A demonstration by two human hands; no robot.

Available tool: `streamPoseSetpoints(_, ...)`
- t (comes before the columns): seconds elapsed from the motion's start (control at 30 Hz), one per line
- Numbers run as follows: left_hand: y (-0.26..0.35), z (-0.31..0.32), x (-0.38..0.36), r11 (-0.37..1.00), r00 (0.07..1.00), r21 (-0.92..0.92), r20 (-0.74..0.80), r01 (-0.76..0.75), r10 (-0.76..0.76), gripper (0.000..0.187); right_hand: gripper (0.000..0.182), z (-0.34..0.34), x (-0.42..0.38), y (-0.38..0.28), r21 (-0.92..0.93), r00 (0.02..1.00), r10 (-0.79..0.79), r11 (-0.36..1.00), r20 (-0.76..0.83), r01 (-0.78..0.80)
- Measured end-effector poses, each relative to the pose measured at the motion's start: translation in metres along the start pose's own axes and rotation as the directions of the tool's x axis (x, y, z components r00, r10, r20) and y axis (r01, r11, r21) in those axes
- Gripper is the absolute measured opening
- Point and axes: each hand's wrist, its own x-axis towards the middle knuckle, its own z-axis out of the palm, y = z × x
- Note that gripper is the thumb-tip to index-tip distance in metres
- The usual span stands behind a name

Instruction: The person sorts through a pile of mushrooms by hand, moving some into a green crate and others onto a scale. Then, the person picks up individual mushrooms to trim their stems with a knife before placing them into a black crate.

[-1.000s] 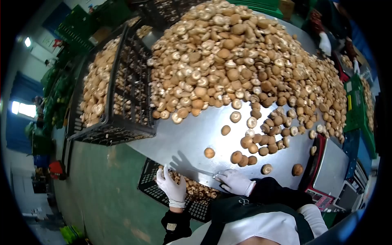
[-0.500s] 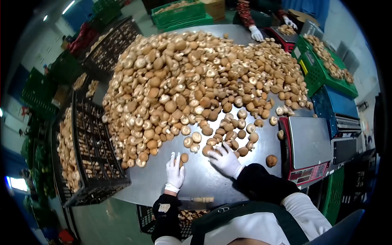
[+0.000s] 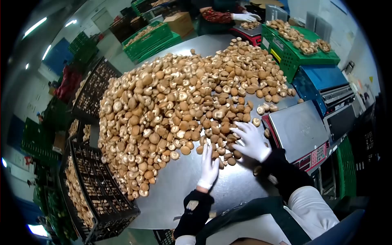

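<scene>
A large heap of brown-capped mushrooms with pale stems spreads over the metal table. White gloves cover both hands. My left hand lies at the near side of a small cluster of mushrooms, its fingers stretched forward against it. On the cluster's right, my right hand has its fingers spread, with the tips touching mushrooms at the heap's edge. Neither hand appears to grip one. A single mushroom sits beside the right sleeve, partly hidden.
A red scale stands to the right, with a blue machine behind it. Black crates of mushrooms line the left. Green crates stand at the back right. Across the table, another person's gloved hands are near a second scale.
Both hands have moved forward and right, and the loose mushrooms now sit closer to the heap. The camera view has turned. The other person's hands have come together by their scale.
</scene>
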Motion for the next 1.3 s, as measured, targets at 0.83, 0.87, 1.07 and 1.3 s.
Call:
streamPoseSetpoints(0.83, -0.05, 0.038, 0.073, 0.927, 0.99, 0.348, 0.051, -0.141, 0.132, 0.096, 0.105, 0.072, -0.05, 0.025, 0.26, 0.887, 0.399, 0.905, -0.234, -0.338)
streamPoseSetpoints(0.87, -0.05, 0.038, 0.072, 0.913, 0.991, 0.386, 0.066, -0.135, 0.118, 0.096, 0.105, 0.076, -0.049, 0.026, 0.257, 0.882, 0.408, 0.901, -0.234, -0.349)
streamPoseSetpoints(1.07, -0.009, 0.028, 0.073, 0.856, 0.988, 0.507, 0.151, -0.1, 0.026, 0.102, 0.096, 0.082, -0.044, 0.032, 0.255, 0.876, 0.425, 0.894, -0.23, -0.367)
streamPoseSetpoints(1.3, 0.038, 0.006, 0.101, 0.771, 0.966, 0.631, 0.242, -0.084, -0.093, 0.075, 0.085, 0.065, -0.088, 0.022, 0.278, 0.89, 0.411, 0.894, -0.198, -0.351)
